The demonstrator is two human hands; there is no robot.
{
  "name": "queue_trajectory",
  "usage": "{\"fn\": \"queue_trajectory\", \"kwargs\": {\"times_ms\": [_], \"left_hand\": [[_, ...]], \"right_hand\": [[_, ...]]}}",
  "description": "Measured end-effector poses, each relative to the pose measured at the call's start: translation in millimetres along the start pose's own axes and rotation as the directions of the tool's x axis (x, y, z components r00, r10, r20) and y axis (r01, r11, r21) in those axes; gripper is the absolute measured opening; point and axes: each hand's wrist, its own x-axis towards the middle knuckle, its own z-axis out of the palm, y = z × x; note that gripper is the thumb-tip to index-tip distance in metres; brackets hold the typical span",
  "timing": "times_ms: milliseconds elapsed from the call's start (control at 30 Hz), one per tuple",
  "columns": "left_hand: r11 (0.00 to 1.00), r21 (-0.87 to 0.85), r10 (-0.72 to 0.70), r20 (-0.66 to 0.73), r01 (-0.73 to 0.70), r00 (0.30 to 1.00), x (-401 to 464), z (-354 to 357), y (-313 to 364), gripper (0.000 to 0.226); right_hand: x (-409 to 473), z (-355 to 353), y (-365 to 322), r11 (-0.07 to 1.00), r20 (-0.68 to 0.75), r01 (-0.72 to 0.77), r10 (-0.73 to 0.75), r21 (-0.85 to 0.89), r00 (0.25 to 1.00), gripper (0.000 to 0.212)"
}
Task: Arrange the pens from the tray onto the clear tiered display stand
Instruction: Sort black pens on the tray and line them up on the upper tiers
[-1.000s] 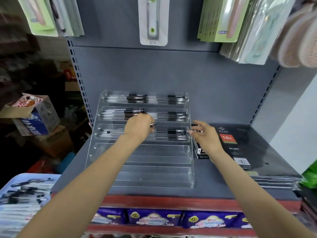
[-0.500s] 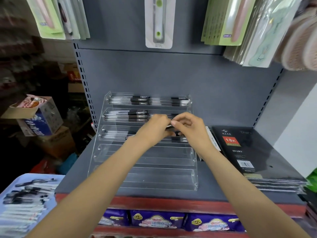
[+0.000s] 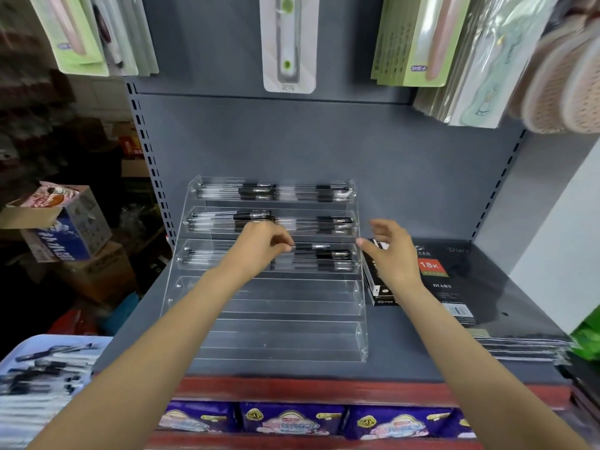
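Left hand pinches pen over third step of clear stand. Right hand spread wide, holds nothing, just right of stand. More pens on steps above grip. Black diary stack under and right of right hand. Tray with pens far down-left of grip. Purple packs below shelf edge.

Grey shelf — clear tiered stand, diary stack directly on it
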Motion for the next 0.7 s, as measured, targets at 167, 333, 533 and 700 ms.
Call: {"fn": "queue_trajectory", "kwargs": {"times_ms": [167,333,533,700], "left_hand": [[0.998,0.06,-0.01,0.028,0.009,1.0,8.1,14.4,7.7,0.012],[0.988,0.155,-0.02,0.072,0.009,0.997,13.2,24.1,17.5,0.015],[0.977,0.213,-0.041,0.07,0.025,0.997,16.8,24.8,21.7,0.016],[0.998,0.028,-0.058,0.006,0.058,0.998,8.9,22.0,12.4,0.017]], "right_hand": [[-3.6,1.8,2.6,0.994,0.183,-0.098,0.087,0.053,0.979,0.046],[-6.6,1.1,0.0,0.996,0.177,-0.059,0.047,0.062,0.983,0.043],[-7.2,1.2,-1.8,0.999,0.165,-0.049,0.046,0.016,0.985,0.041],[-15.7,8.1,-7.1,0.988,0.059,0.062,-0.054,-0.143,0.997,0.035]]}}
